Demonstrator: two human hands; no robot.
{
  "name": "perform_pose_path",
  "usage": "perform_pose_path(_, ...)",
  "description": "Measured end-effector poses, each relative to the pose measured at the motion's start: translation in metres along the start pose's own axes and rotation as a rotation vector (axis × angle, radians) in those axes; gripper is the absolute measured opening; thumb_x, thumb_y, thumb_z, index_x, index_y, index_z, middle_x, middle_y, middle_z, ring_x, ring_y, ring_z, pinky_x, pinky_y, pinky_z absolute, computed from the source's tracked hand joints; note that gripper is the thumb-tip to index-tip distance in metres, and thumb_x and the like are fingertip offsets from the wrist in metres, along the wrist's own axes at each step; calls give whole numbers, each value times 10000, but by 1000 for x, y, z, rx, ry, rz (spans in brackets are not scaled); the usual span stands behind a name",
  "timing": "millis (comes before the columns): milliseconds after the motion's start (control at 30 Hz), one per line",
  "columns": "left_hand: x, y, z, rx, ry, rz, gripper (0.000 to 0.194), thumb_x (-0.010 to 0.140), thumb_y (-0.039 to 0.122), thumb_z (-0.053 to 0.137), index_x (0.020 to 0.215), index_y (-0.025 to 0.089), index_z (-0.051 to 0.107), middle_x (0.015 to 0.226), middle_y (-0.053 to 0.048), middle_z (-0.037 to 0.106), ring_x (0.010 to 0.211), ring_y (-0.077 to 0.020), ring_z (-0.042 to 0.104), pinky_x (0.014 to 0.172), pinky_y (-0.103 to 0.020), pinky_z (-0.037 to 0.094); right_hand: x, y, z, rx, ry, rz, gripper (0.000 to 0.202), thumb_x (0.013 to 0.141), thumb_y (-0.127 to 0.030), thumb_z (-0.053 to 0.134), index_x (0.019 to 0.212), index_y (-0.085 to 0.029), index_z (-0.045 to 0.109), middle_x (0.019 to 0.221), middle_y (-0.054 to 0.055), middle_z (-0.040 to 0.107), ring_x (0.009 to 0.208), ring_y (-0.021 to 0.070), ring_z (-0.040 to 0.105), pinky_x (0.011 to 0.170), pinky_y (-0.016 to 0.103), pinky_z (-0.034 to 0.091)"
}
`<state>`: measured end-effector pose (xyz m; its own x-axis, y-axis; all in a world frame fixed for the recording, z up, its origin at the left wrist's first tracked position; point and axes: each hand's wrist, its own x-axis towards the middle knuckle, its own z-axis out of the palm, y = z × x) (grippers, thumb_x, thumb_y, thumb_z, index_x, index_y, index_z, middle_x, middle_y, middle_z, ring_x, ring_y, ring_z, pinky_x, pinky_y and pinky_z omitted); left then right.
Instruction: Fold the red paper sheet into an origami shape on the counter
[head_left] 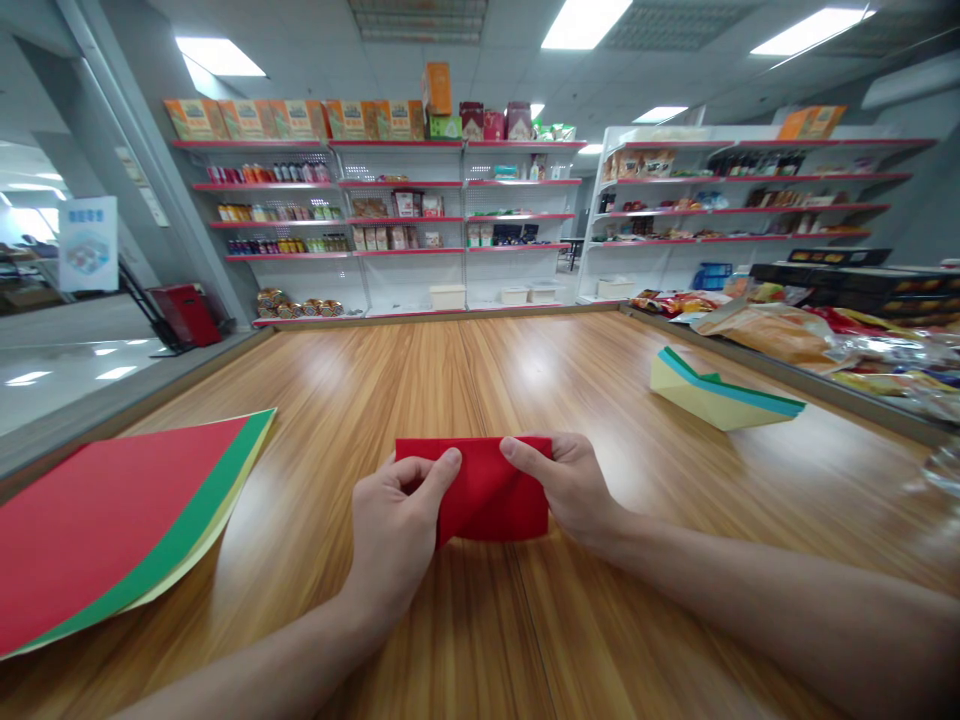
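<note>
A folded sheet of red paper [491,495] is held up just above the wooden table, its top edge running level between both hands. My left hand [397,510] grips its left side, thumb pressed on the front near the top edge and fingers behind. On the right side my right hand [574,490] pinches it the same way, with its thumb close to the upper edge. The fingers behind the paper are mostly hidden. The lower edge of the red paper bows slightly outward.
A stack of coloured paper [112,510], red on top, lies at the left of the table [360,390]. Folded paper boats [701,392] in yellow, blue and green stand at the right. Packaged snacks [795,335] lie beyond the right edge; stocked shelves [409,250] stand behind.
</note>
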<state>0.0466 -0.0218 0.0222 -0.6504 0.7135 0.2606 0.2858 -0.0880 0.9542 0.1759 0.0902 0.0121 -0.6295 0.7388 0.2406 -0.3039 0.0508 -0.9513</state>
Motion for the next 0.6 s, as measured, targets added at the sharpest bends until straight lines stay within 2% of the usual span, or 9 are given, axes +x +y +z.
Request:
perform_pose_path(267,1,-1,0,-21,11,-17,362,758,447,662,533,163,639,517,4,561,515,-114,452,474,-225,351,1,1,-1,-1,-19,-11,238,788,-354,685,673,-147,704,618,26,672,514,108,562,463,209,425)
perform_pose_path(600,1,-1,0,-48,8,-35,374,750,451,674,524,157,628,518,6,549,509,-103,440,472,-219,342,-1,-1,1,-1,-7,-17,224,789,-342,689,699,-139,715,654,45,693,551,119,592,498,217,458)
